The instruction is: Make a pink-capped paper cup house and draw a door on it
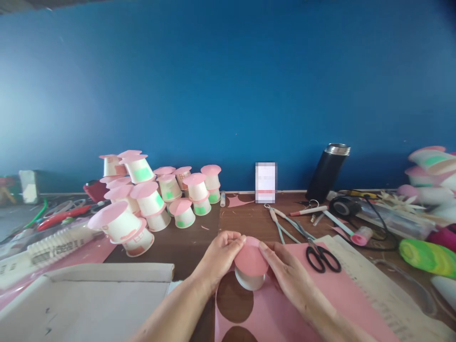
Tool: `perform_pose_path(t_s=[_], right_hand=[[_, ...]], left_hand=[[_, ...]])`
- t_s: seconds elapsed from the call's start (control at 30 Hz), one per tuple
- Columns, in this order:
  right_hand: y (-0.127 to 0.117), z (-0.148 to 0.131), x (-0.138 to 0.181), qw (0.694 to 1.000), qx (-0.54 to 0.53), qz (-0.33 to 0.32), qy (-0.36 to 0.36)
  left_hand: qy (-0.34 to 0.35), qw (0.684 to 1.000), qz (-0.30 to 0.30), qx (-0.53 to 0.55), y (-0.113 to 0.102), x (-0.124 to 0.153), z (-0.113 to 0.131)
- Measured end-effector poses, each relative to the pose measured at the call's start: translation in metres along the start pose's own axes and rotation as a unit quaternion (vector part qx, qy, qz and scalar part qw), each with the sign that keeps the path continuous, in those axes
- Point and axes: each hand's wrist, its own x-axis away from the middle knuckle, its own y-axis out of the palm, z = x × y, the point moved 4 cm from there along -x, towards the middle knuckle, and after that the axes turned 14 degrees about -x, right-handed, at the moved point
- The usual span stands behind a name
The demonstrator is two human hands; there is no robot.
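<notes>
My left hand (pixel 223 255) pinches the left edge of a pink paper disc (pixel 251 260), thumb on top. On the opposite edge, my right hand (pixel 285 267) grips the same disc with its thumb near the top. Under the disc is a small white paper cup (pixel 250 283), its lower part showing; whether the two are stuck together I cannot tell. Below both hands lies a pink sheet (pixel 267 319) with round cut-outs, the dark table visible through them. Black-handled scissors (pixel 317 251) lie to the right of my right hand.
Several white cups with pink tops (pixel 149 204) stand stacked at the left. A white box (pixel 114 274) lies front left. Long-handled tongs (pixel 277 221), a dark bottle (pixel 323 175) and a blurred upright panel (pixel 266 183) are by the blue wall (pixel 228 95). Clutter fills the right side.
</notes>
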Motion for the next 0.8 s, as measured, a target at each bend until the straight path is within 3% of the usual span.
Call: perform_pose_path(t_s=[0.27, 0.53, 0.8], right_hand=[[0.002, -0.002, 0.007, 0.999, -0.003, -0.006, -0.031], [0.003, -0.005, 0.01, 0.998, -0.026, -0.006, -0.063], [0.004, -0.007, 0.014, 0.999, -0.021, -0.023, -0.043]], left_hand=[[0.015, 1.0, 0.011, -0.024, 0.001, 0.004, 0.0], [0.004, 0.983, -0.151, 0.106, -0.007, 0.019, 0.001], [0.019, 0.984, -0.149, 0.096, -0.008, 0.017, -0.001]])
